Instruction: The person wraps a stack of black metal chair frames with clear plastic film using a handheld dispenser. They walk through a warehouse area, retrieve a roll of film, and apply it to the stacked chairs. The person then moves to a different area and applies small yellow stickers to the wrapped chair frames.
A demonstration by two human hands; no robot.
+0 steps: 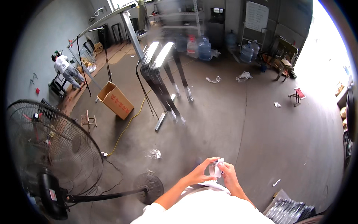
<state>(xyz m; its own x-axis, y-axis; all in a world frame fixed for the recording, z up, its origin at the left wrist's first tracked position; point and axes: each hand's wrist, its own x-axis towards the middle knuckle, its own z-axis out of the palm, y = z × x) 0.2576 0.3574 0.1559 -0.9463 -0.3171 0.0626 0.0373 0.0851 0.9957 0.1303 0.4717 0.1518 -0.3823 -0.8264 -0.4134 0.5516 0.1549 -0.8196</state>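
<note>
- it's a workshop here, bare grey floor (209,138) strewn with crumpled scraps (244,76)!
- black metal frames (161,83) stand bunched together, open cardboard box (118,101) near them!
- big pedestal fan (50,190) at left!
- a co-worker (68,69) stoops by the wall (41,48), water jugs (204,49) at the back!

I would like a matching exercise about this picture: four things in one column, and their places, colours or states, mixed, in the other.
Column one:
1. fan
2. cardboard box
3. whiteboard
4. small white item

Column two:
A. at the back, near the bright opening
B. held between left hand and right hand
C. black, at the lower left
D. brown, with red marks

Pairs: 1-C, 2-D, 3-A, 4-B.
</note>
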